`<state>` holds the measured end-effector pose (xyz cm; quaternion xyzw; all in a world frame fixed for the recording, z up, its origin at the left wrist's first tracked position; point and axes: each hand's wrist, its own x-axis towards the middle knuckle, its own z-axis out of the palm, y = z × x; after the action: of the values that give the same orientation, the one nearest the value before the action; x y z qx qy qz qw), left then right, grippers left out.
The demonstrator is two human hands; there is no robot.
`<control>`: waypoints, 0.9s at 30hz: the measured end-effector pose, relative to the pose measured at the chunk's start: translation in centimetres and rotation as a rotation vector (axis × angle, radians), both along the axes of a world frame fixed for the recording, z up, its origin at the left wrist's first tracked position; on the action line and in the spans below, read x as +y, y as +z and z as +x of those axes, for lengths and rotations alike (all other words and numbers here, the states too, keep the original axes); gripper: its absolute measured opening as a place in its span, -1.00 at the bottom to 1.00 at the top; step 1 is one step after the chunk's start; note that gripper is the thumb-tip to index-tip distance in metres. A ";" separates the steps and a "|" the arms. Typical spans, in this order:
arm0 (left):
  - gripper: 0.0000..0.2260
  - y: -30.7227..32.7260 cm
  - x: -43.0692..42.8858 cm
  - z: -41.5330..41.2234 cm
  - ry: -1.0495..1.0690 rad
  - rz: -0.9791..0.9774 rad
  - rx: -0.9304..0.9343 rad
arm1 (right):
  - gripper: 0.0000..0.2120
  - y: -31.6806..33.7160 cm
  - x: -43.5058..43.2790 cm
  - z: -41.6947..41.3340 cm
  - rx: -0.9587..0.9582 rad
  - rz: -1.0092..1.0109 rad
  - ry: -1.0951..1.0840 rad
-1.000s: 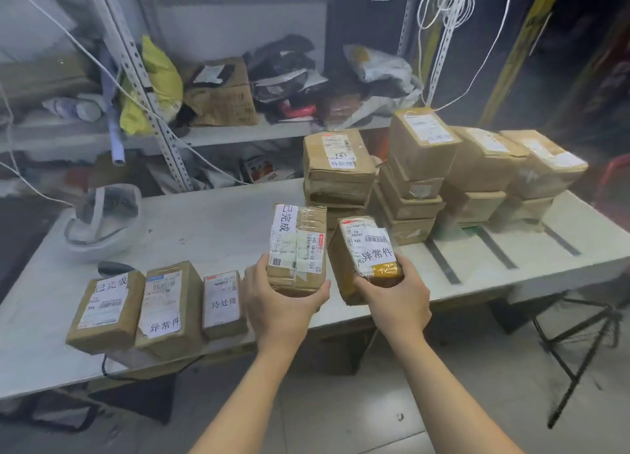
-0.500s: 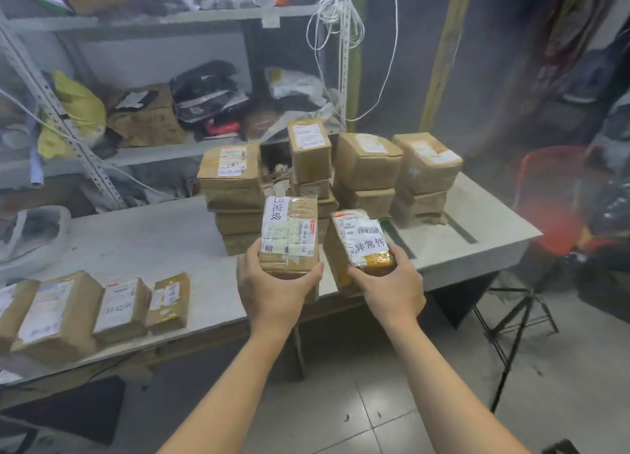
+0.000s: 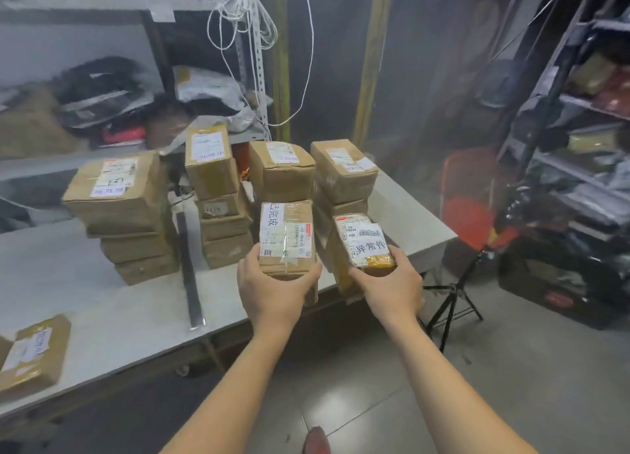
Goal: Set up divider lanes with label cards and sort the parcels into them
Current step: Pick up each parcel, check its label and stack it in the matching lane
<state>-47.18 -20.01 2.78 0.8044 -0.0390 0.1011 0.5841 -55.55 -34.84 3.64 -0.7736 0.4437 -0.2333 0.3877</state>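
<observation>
My left hand (image 3: 272, 288) grips a brown parcel (image 3: 286, 235) with a white label card on its top. My right hand (image 3: 392, 283) grips a second brown parcel (image 3: 361, 245) that also carries a white label card. Both parcels are held above the right front part of the white table (image 3: 102, 310). Behind them stand several stacks of brown parcels: a wide stack (image 3: 119, 211) at the left, a narrow stack (image 3: 218, 194), a middle stack (image 3: 281, 170) and a right stack (image 3: 344, 174). A dark divider strip (image 3: 189, 269) lies on the table between the first two stacks.
One labelled parcel (image 3: 34, 351) lies at the table's near left edge. Metal shelving (image 3: 102, 78) with bags and cords stands behind the table. A red chair (image 3: 474, 198), a black tripod (image 3: 450, 303) and dark shelving (image 3: 586, 140) stand to the right on the tiled floor.
My view and both hands have shifted right along the table with the two parcels. The stacks now sit directly ahead, and most of the left row of labelled parcels has left the view.
</observation>
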 end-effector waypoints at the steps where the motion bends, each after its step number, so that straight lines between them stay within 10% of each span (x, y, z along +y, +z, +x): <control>1: -0.12 -0.4 -0.9 0.5 0.003 0.003 0.009 | -0.30 -0.1 -1.3 0.3 0.018 -0.013 0.007; 27: -0.32 -12.1 -18.3 7.9 0.305 0.182 0.339 | -0.40 -10.8 -23.7 12.3 0.177 0.197 0.223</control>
<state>-39.23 -38.32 -9.33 0.8559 0.1724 0.0478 0.4852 -43.28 -58.57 -7.17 -0.7939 0.4081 -0.0750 0.4444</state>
